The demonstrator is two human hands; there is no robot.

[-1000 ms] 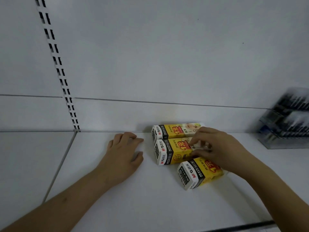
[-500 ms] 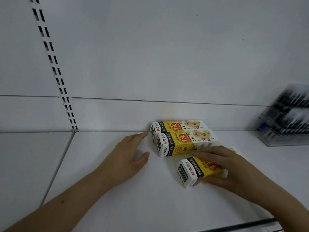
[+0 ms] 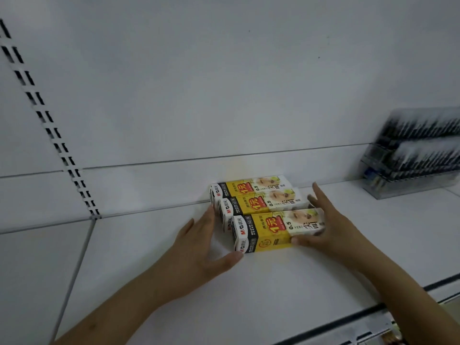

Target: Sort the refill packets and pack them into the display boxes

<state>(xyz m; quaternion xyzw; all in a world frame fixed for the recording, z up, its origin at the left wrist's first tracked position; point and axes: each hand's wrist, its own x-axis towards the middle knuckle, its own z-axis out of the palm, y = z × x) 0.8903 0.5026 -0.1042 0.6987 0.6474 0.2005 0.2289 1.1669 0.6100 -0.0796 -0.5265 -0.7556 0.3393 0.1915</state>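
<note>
Both hands, the left hand and right hand (fingers straight and wide), are squeezing three yellow boxes together near the shelf's back edge, probably needing one more gentle push.

So the third box was sitting apart and angled, now we've got it swung round and snug against the other two. Our right hand slid to its far end, and our left hand came up to the near ends.
</note>
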